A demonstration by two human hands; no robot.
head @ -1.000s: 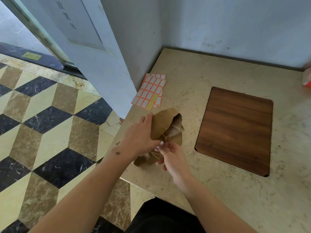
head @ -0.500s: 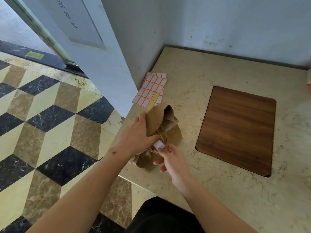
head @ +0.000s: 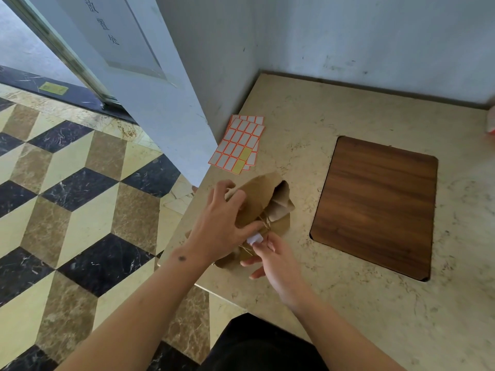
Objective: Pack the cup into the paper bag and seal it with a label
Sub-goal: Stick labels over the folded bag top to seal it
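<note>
Bag (head: 263, 199), crumpled brown paper, lies at the counter's (head: 308, 129) left edge. Left hand (head: 219, 231) grips its folded top. Right hand (head: 276, 261) pinches a white label (head: 254, 239) against it. Label sheets (head: 238, 144) lie just beyond.

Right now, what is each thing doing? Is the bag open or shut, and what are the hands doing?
paper bag: lying on the counter, top folded over, crumpled.
label: white, pinched at the bag's fold, not pressed flat yet.
left hand: holds the bag down.
right hand: pinches the label.
sticker sheets: flat, stacked, some labels gone.
cup: hidden.
</note>
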